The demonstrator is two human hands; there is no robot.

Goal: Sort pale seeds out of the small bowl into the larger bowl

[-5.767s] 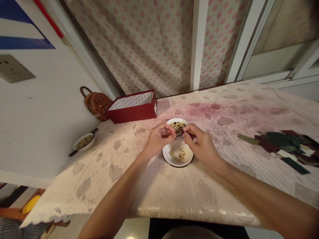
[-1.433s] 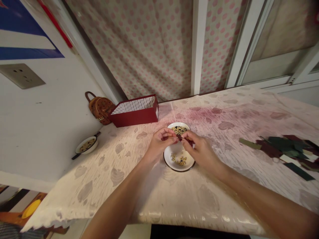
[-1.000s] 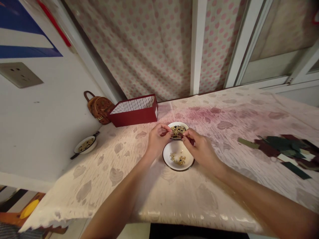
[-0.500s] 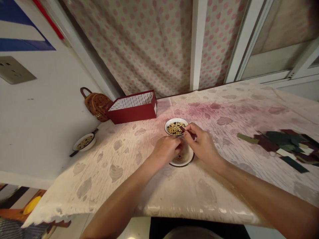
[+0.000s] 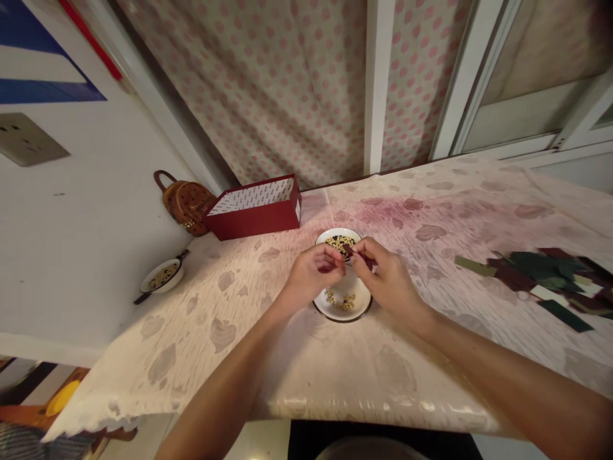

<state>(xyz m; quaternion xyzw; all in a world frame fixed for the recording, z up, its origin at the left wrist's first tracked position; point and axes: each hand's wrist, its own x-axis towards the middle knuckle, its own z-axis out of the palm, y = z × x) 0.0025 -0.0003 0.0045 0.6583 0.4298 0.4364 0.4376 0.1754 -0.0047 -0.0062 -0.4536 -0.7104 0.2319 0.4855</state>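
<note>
Two white bowls stand mid-table. The far bowl (image 5: 330,234) holds mixed pale and dark beans. The near bowl (image 5: 343,311) holds a few pale beans. My left hand (image 5: 313,276) hovers over the near bowl's left side with its fingertips pinched together; what they hold is too small to see. My right hand (image 5: 387,280) is closed on a small dark red strip (image 5: 353,252) whose tip sits at the far bowl's rim. The two hands nearly touch above the bowls.
A red open box (image 5: 255,207) and a brown woven bag (image 5: 184,202) stand at the back left. A small white bowl of beans (image 5: 161,276) sits on the left ledge. Dark green and maroon card pieces (image 5: 541,276) lie at the right. The table's front edge is near me.
Half a second ago my left hand was lowered into the near bowl; it has lifted and pinched its fingers beside the right hand. The right hand has barely moved.
</note>
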